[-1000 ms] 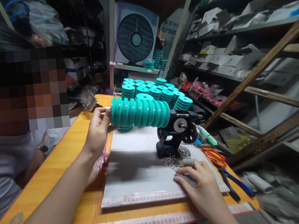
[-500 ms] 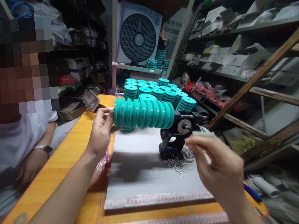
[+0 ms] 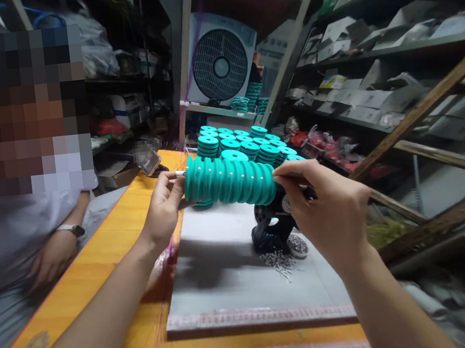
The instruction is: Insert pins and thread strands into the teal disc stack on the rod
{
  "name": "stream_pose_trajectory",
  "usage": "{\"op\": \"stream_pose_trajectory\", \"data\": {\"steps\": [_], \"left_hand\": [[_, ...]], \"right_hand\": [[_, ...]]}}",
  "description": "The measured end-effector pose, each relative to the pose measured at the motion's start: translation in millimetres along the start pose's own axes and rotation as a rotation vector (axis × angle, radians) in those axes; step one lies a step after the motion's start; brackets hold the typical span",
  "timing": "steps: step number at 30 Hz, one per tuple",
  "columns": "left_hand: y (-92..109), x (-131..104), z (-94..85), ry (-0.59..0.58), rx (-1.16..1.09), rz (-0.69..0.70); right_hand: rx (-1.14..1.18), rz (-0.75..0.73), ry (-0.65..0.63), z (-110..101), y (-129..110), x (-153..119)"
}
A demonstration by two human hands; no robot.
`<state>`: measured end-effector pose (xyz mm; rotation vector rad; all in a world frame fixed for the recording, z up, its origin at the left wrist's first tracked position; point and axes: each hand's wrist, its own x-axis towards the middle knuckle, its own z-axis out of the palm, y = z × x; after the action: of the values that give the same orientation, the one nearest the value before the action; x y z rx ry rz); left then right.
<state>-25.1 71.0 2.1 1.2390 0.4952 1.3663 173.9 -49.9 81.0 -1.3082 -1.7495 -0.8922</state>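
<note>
Open-fronted storage shelves (image 3: 393,46) carrying cartons and bags line the right side of the room. At the rear, a box-shaped fan (image 3: 221,67) stands upright on a ledge, with further green spools beside it. An orange-yellow surface (image 3: 73,285) extends across the work area. It carries a pale board (image 3: 233,301), whose near edge bears a strip of red markings (image 3: 251,317); a similar strip runs along the near edge of the surface.

Main item: a horizontal row of green spools (image 3: 229,182), located above the board and marked with small white dots along its upper side. The right end of the row sits at a black geared device (image 3: 275,239), which stands on the board. The connection between them is hidden.

Left hand (image 3: 164,206): grip closed on the left end of the row, with the index finger beside a white tip (image 3: 180,173) that projects there.

Right hand (image 3: 327,208): thumb and index finger pressed together at the right end of the row. Any item between them is too small to tell.

Adjacent items: loose silvery beads (image 3: 278,263) lie on the board next to a round dish holding more. Stacked green spools (image 3: 234,156) stand behind the row. On the left sits another person (image 3: 26,234) wearing a wristwatch (image 3: 75,230).
</note>
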Motion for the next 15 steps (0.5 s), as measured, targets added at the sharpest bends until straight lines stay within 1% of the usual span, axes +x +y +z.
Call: {"op": "stream_pose_trajectory", "data": {"steps": [9, 15], "left_hand": [[-0.2, 0.4, 1.0, 0.003, -0.002, 0.003], [-0.6, 0.9, 0.9, 0.004, -0.011, 0.005]], "right_hand": [[-0.106, -0.094, -0.02, 2.1, -0.3, -2.2], [-0.176, -0.163, -0.092, 3.6, 1.9, -1.6]]}}
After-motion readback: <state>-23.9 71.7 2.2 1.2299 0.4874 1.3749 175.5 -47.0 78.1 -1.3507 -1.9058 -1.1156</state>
